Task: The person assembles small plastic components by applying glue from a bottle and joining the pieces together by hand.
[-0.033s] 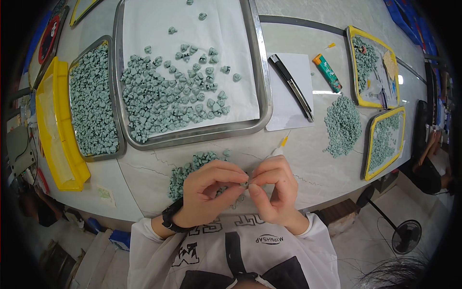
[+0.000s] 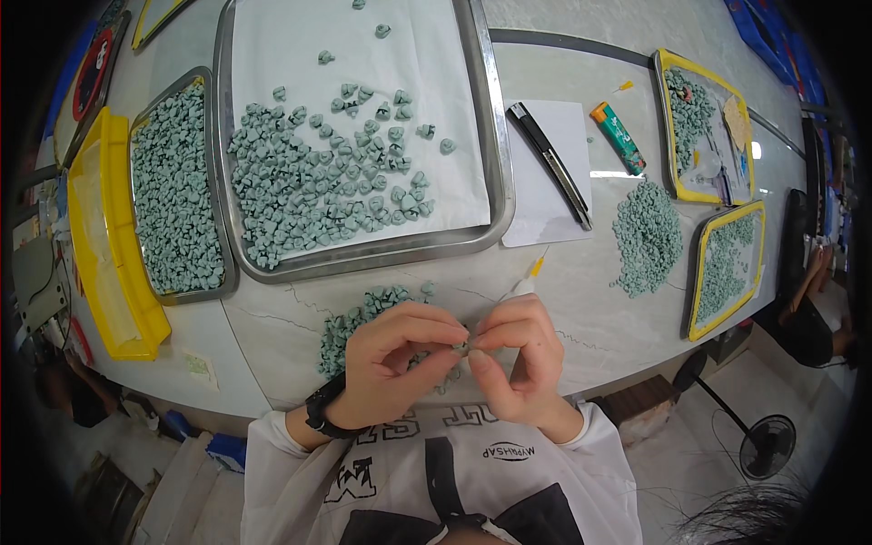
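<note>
My left hand [image 2: 400, 359] and my right hand [image 2: 520, 359] meet above the table's near edge, thumbs and forefingers pinched at the same spot. Between the fingertips shows a bit of a small grey-green part [image 2: 465, 346]; fingers cover most of it. Behind my left hand lies a loose heap of grey-green moulded parts [image 2: 341, 331], partly hidden by that hand. A white glue bottle [image 2: 524, 287] with a yellow needle tip [image 2: 537, 266] lies just beyond my right hand.
A large metal tray [image 2: 363, 250] lined with white holds many such parts, beside a narrower filled tray [image 2: 223, 263] and a yellow bin [image 2: 113, 263]. Rightward are a black utility knife [image 2: 549, 163] on paper, a green lighter [image 2: 619, 141], a pile of tiny parts [image 2: 647, 238] and yellow-rimmed trays [image 2: 695, 313].
</note>
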`<state>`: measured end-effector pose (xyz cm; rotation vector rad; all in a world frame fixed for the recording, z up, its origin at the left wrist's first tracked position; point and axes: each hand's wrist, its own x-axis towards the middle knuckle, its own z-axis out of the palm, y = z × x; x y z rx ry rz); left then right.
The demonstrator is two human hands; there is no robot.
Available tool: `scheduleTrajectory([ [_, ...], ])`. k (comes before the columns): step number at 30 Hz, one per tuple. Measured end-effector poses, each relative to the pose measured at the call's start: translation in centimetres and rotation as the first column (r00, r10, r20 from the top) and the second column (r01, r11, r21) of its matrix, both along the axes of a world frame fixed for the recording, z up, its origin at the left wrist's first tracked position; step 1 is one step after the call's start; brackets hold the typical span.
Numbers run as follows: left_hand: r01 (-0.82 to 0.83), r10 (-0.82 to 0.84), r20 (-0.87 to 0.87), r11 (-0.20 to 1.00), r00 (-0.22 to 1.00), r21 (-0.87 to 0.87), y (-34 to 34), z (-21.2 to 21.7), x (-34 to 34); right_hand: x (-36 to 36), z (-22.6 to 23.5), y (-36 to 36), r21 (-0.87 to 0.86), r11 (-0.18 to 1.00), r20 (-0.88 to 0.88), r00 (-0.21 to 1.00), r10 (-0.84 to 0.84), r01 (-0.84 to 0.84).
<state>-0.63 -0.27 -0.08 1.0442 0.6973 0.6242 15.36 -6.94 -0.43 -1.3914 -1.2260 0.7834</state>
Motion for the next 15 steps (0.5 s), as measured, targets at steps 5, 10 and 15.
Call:
scheduleTrajectory([
  [5, -0.010, 0.010, 0.003, 0.999, 1.000, -0.034, -0.02, -0.06, 0.01, 0.11, -0.09, 0.03, 0.066, 0.998, 0.058, 0.998, -0.019, 0.015],
  [10, -0.003, 0.009, -0.058, 0.993, 0.998, 0.115, 0.19, 0.10, 0.09, 0.17, 0.02, 0.18, 0.081, 0.996, 0.130, 0.991, -0.040, 0.029],
  [15, 0.050, -0.014, -0.135, 0.961, 0.991, 0.271, 0.42, -0.17, -0.22, 0.30, -0.16, 0.08, 0.077, 0.997, 0.173, 0.984, -0.030, 0.017],
])
